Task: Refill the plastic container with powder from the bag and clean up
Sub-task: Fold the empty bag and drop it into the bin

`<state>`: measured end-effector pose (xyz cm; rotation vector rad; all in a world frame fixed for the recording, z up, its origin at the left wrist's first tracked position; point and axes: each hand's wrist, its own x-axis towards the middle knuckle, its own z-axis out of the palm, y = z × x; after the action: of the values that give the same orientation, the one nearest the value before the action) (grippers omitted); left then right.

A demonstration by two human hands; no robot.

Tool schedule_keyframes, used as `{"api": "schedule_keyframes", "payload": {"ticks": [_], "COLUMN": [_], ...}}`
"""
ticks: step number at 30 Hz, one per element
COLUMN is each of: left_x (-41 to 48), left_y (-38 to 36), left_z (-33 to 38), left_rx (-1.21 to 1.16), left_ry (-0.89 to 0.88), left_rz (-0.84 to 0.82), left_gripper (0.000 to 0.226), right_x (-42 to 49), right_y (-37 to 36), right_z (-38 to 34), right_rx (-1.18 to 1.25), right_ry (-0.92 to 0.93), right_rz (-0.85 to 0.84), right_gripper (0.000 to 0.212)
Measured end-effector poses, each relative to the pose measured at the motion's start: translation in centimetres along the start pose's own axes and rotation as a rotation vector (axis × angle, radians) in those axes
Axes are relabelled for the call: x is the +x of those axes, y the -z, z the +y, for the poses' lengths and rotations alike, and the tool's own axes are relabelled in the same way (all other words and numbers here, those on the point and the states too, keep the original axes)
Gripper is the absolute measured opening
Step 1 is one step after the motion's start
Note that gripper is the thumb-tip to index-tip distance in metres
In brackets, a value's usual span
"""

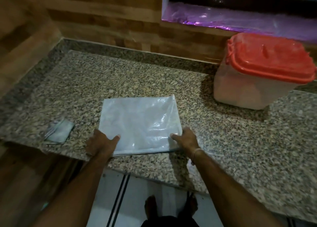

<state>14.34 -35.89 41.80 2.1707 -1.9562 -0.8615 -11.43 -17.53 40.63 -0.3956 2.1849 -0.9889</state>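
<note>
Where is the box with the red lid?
In the head view, the plastic container with its red lid on stands at the far right of the granite counter, near the wooden wall, beyond and right of the flat bag.

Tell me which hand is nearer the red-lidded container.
Right. The right hand grips the bag at its corner toward the container; the left hand holds the opposite corner, farther away.

speckled granite counter (82,93); small grey folded packet (59,132) near left front edge. wood-panel wall (103,21) far side. purple plastic sheet (223,15) on far-right ledge.
</note>
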Motion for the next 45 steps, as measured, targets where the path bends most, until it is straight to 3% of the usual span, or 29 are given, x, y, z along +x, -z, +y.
{"api": "schedule_keyframes", "payload": {"ticks": [2,6,8,11,13,16,20,23,26,29,31,34,37,42,45], "left_x": [0.2,-0.4,-1.1,-3.9,-5.0,-4.1,-1.9,-1.3,-1.1,-0.1,0.4,0.5,0.6,1.4,1.2], "left_y": [-0.1,-1.4,-2.9,-4.2,-4.6,-3.6,-2.6,-3.4,-4.1,-5.0,-5.8,-6.0,-4.7,-0.3,3.1], "left_z": [0.0,0.9,1.2,2.9,3.9,5.3,8.0,9.7,10.8,10.6,10.0,9.7,10.6,15.2,18.1], "left_rx": [-0.124,-0.397,-0.469,-0.548,-0.534,-0.174,0.116,0.045,-0.014,-0.077,-0.16,-0.364,-0.534,-0.744,-0.87], "left_ry": [-0.003,0.059,0.068,0.02,0.007,-0.147,-0.34,-0.407,-0.379,-0.287,-0.219,-0.101,0.037,-0.061,-0.124], "left_rz": [-0.046,-0.138,-0.191,-0.322,-0.336,-0.172,-0.187,-0.253,-0.269,-0.34,-0.392,-0.47,-0.545,-0.562,-0.509], "left_gripper": [0.115,0.101,0.094,0.068,0.085,0.117,0.085,0.062,0.049,0.046,0.031,0.022,0.016,0.01,0.027], "right_x": [0.3,-0.1,-1.2,-2.2,-2.3,-2.0,-0.8,0.1,0.2,-0.3,-0.3,0.0,-0.2,0.0,-0.1], "right_y": [0.5,1.2,-0.5,-3.2,-3.3,-1.1,2.4,4.2,5.9,7.3,7.9,8.2,8.5,10.6,12.0], "right_z": [0.3,1.3,1.3,0.6,-0.1,-0.1,2.0,3.3,3.2,3.2,3.7,4.0,1.8,-5.1,-8.8], "right_rx": [0.293,0.976,1.092,0.962,0.838,0.665,0.342,0.17,0.032,-0.019,-0.003,0.245,0.539,0.759,0.81], "right_ry": [-0.099,-0.186,-0.239,-0.405,-0.423,-0.338,-0.25,-0.216,-0.159,-0.16,-0.177,-0.241,-0.276,-0.109,0.03], "right_rz": [-0.009,-0.018,-0.049,-0.02,0.076,0.211,0.155,0.08,0.104,0.166,0.232,0.218,0.18,0.214,0.187], "right_gripper": [0.071,0.051,0.05,0.043,0.031,0.022,0.017,0.009,0.028,0.016,0.021,0.034,0.017,0.035,0.032]}}
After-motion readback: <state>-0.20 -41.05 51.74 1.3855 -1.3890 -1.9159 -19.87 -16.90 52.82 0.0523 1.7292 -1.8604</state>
